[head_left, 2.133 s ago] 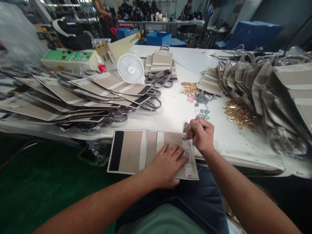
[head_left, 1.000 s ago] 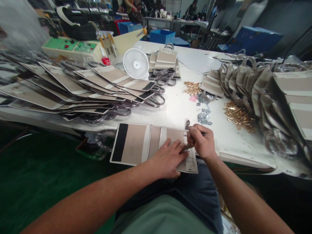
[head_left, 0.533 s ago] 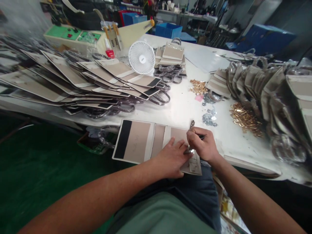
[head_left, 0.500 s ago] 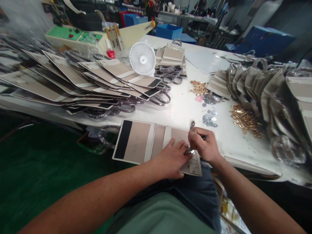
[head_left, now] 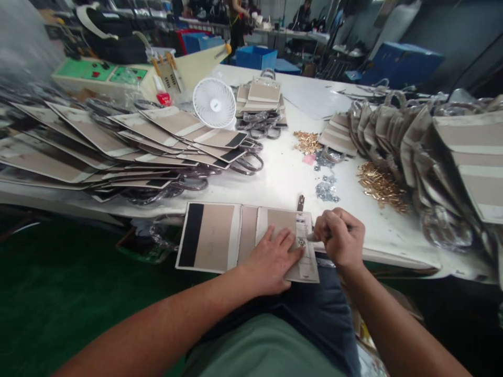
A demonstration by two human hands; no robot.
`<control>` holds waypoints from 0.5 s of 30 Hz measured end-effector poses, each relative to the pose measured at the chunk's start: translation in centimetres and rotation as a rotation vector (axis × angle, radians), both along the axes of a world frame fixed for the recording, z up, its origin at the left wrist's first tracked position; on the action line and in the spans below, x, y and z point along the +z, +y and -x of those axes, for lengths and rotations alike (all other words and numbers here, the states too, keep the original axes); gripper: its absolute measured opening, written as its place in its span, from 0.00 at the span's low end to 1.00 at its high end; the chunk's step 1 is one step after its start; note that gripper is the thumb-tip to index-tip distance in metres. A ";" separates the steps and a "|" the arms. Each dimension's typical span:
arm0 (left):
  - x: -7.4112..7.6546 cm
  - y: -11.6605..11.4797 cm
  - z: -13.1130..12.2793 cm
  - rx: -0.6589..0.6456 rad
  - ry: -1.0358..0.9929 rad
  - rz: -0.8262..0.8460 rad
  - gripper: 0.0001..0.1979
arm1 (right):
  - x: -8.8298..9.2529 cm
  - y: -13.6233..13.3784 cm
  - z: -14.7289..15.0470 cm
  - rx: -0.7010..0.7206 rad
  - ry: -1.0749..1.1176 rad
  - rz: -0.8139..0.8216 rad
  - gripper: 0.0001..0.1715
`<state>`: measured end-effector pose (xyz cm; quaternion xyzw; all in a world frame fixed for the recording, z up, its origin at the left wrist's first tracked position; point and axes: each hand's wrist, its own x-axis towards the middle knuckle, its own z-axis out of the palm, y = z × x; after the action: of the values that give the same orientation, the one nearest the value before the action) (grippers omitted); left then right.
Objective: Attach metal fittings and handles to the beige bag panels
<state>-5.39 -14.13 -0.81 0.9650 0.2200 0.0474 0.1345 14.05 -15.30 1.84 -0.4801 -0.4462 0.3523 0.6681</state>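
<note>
A flat beige bag panel (head_left: 220,230) with a black strip at its left end lies along the table's front edge, partly over my lap. My left hand (head_left: 273,259) rests flat on its right half, fingers spread. By the thumb a small metal washer plate (head_left: 302,242) sits on the panel's pale strip. My right hand (head_left: 341,235) is closed around a slim tool (head_left: 312,237), its pale tip pointing left at the panel's right edge; the fist hides most of it. Just beyond the panel's far edge is a small metal clasp (head_left: 301,202).
Stacked bag panels (head_left: 149,141) fill the left of the table, beside a white fan (head_left: 214,103). On the right stand bags (head_left: 393,125) with wrapped handles. Gold metal pieces (head_left: 381,186) and grey metal plates (head_left: 327,188) lie in piles. Two people are in the background.
My right hand with the tool has moved right, off the metal plate, which is now uncovered. The left hand stays flat on the panel. The camera view has shifted slightly.
</note>
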 end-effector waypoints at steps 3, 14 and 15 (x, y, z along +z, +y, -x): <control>0.2 -0.6 0.1 0.000 -0.040 0.060 0.39 | 2.4 -2.7 -1.2 -0.074 0.088 -0.052 0.25; 13.0 -1.1 5.1 0.432 -1.064 1.246 0.21 | 5.8 -8.6 -2.8 -0.271 -0.136 0.300 0.24; 13.9 -1.5 5.8 0.478 -1.151 1.380 0.21 | 6.5 -7.9 -2.4 -0.221 -0.188 0.263 0.27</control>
<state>-11.19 -15.66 13.04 0.4282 0.2919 0.4039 0.7539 16.49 -23.25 8.31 -0.6402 -0.4012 0.2856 0.5895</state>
